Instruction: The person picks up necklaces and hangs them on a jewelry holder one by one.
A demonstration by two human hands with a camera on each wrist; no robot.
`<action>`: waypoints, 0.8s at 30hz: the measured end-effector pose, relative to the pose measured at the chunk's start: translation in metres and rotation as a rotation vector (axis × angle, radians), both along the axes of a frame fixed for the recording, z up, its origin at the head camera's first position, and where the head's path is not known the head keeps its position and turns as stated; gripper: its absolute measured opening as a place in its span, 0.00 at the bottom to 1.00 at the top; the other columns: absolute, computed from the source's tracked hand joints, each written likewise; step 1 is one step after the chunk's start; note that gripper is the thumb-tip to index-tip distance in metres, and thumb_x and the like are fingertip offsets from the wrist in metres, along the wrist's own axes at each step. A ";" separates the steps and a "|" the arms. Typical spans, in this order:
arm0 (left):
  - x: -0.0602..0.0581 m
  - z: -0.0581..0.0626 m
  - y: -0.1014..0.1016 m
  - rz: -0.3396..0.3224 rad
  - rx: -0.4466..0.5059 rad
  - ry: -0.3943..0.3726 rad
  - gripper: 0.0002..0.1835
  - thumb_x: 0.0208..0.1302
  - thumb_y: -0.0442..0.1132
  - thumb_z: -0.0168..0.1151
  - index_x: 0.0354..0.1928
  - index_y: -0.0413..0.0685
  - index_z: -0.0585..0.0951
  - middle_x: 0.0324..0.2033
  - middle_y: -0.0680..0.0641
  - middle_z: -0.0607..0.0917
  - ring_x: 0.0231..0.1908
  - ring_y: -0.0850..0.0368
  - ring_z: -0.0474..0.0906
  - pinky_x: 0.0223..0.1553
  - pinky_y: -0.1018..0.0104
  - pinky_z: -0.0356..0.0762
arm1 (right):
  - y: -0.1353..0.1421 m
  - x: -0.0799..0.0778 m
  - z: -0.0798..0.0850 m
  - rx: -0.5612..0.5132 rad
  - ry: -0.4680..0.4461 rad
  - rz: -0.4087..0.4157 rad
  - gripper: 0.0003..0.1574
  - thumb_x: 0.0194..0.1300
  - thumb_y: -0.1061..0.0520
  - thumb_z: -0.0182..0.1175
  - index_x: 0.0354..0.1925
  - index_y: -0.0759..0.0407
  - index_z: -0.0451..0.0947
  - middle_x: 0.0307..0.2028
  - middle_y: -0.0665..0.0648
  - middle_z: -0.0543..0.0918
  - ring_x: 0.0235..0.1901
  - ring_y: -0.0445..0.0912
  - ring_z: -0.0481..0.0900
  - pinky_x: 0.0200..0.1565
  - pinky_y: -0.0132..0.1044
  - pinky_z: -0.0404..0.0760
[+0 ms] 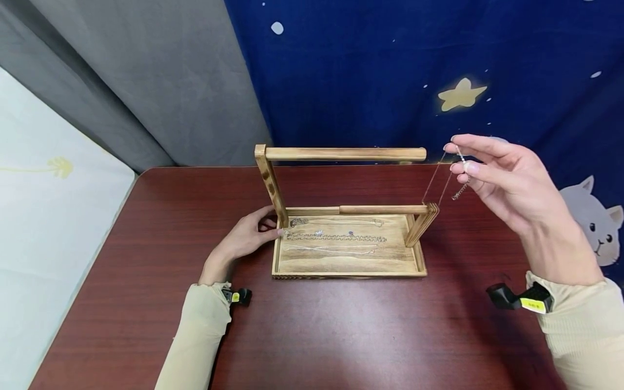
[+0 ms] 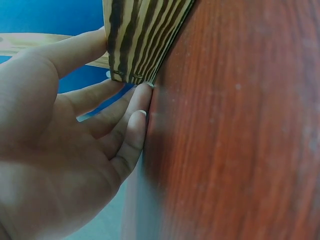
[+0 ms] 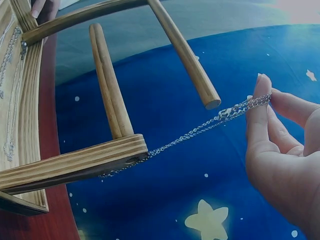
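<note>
A wooden jewelry stand (image 1: 351, 275) with a shallow tray base is on the table. My left hand (image 1: 248, 235) grips its left end, thumb at the rim and fingers around the back corner; the left wrist view shows the striped wood (image 2: 140, 40) between thumb and fingers. Up at the right, my right hand (image 1: 512, 181) pinches a silver chain necklace (image 3: 187, 135) between thumb and fingertips. Its strands slope down to the end of the stand's short right arm (image 1: 420, 226). One loose chain end dangles below the fingers. Several necklaces (image 1: 336, 237) lie lengthwise in the tray.
The stand's upper bar (image 1: 346, 154) runs from a tall left post, its right end free. A lower bar (image 1: 380, 209) crosses behind the tray. Dark red table (image 1: 341, 336) surrounds the stand. Blue starry fabric (image 1: 351, 70) and a grey curtain (image 1: 195, 81) hang behind.
</note>
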State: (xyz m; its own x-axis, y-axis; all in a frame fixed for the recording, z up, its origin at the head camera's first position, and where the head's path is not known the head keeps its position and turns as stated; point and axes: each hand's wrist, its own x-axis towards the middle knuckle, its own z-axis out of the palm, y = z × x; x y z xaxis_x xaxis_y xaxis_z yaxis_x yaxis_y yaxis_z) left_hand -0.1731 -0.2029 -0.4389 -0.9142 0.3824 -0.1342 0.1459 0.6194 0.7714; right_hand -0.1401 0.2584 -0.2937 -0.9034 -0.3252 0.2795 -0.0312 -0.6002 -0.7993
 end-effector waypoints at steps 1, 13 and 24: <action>0.000 0.000 0.000 0.000 0.002 0.001 0.36 0.67 0.43 0.67 0.72 0.40 0.65 0.49 0.39 0.83 0.48 0.48 0.80 0.52 0.53 0.75 | 0.000 -0.002 0.001 -0.009 -0.009 0.012 0.30 0.67 0.85 0.38 0.63 0.78 0.70 0.54 0.71 0.80 0.41 0.56 0.86 0.44 0.38 0.83; -0.001 -0.002 0.000 0.001 0.012 0.009 0.35 0.66 0.43 0.67 0.72 0.41 0.66 0.49 0.40 0.84 0.47 0.49 0.81 0.51 0.54 0.76 | -0.015 -0.014 0.006 -0.002 -0.010 0.043 0.28 0.66 0.85 0.40 0.61 0.79 0.71 0.52 0.72 0.81 0.44 0.57 0.86 0.46 0.40 0.83; -0.001 -0.003 -0.001 -0.006 0.016 0.009 0.35 0.66 0.43 0.67 0.72 0.40 0.66 0.49 0.40 0.84 0.48 0.48 0.81 0.52 0.54 0.76 | -0.027 -0.020 0.011 0.020 -0.032 0.052 0.27 0.66 0.84 0.42 0.61 0.79 0.72 0.55 0.73 0.80 0.47 0.58 0.85 0.49 0.39 0.82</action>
State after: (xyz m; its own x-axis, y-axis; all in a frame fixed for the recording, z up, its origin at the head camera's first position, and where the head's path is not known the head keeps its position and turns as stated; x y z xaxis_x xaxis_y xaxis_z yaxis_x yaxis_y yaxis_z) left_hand -0.1743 -0.2040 -0.4416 -0.9131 0.3898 -0.1195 0.1567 0.6062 0.7797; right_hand -0.1599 0.2314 -0.2832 -0.8933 -0.3773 0.2442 0.0252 -0.5845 -0.8110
